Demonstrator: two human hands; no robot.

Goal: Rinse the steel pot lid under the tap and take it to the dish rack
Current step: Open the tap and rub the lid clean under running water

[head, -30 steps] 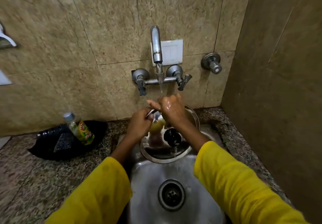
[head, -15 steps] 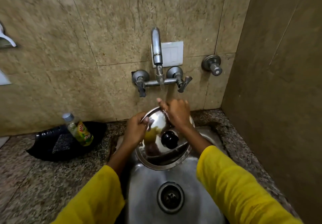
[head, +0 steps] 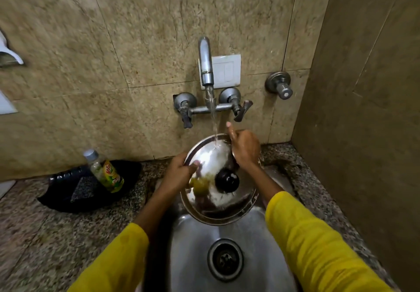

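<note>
Lid [head: 211, 155] now tilts higher under the tap [head: 205, 64]; my left hand [head: 179, 171] grips its rim, right hand [head: 245, 148] curled against its top edge, bottle [head: 105, 172] on the surface [head: 45, 235].

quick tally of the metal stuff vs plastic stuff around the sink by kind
steel pot lid: 1
tap spout: 1
tap handles: 2
wall valve: 1
steel sink: 1
plastic bottle: 1
black plastic tray: 1
Total: 8
</note>
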